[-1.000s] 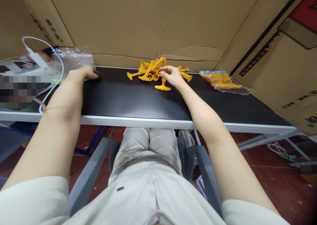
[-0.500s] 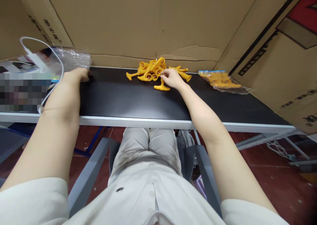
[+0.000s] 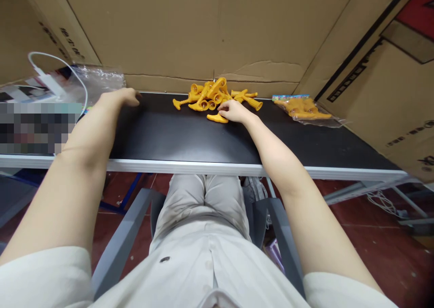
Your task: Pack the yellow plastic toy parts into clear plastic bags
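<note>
My right hand [image 3: 234, 111] is closed in a pinch on a yellow T-shaped plastic piece [image 3: 216, 118]. Its curved crossbar points toward me, while the fingers cover most of the stem. Just behind it lies a pile of similar yellow plastic pieces [image 3: 206, 95], several with round hollow ends facing me. My left hand [image 3: 122, 97] is over the back left of the black tabletop [image 3: 162, 136], right of a clear plastic bag [image 3: 101, 79]. Its fingers stretch to the right with the thumb apart, and no object shows in them.
Yellow pieces in a clear bag with a colourful header card [image 3: 300, 106] lie on the right. A white cable [image 3: 81, 79] loops at the left. Cardboard panels [image 3: 162, 32] stand behind the table, whose metal front edge [image 3: 186, 167] runs before my lap.
My left hand has moved right, away from the plastic bag. My right hand has come slightly toward me, and the T-shaped piece in it has shifted a little left and turned.
</note>
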A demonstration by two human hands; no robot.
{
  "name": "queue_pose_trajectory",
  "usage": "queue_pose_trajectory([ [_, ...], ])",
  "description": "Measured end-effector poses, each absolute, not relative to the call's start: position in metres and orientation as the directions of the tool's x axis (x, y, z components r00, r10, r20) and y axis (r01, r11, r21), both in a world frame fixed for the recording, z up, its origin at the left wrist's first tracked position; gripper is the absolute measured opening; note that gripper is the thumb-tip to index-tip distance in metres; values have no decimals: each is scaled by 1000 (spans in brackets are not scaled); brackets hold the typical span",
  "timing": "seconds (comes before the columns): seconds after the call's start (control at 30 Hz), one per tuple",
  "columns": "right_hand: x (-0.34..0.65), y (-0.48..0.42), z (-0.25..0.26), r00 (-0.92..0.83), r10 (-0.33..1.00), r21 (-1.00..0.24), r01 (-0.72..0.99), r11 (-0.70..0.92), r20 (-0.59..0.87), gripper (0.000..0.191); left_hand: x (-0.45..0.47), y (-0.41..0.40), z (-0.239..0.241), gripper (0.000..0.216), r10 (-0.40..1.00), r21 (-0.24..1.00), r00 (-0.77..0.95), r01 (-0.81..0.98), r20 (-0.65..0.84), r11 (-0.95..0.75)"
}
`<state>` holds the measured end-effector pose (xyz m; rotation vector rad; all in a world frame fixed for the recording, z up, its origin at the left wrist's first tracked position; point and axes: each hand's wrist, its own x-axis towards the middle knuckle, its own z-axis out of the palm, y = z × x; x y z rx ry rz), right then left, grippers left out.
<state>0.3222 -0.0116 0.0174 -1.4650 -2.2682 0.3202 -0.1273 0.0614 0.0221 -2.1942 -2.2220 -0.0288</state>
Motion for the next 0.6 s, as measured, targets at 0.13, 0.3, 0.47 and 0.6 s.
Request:
queue_pose_trajectory([
  [0.13,326,-8,15,-359,907,-450,788,421,220,31,-71,57,37,78,988,-13,126,992,-89,-128],
  [0.3,345,13,14,-144,928,-683,640,353,345,11,-1,42,64,72,959,54,274,961,-66,-271],
  [0.47,386,35,18,473,872,-992,66,105,124,29,57,17,88,75,933,153,359,922,11,-356],
  [0.6,416,30,19,599,771,-836,-521,172,-215,41,88,5,81,65,922,228,373,894,102,-387],
])
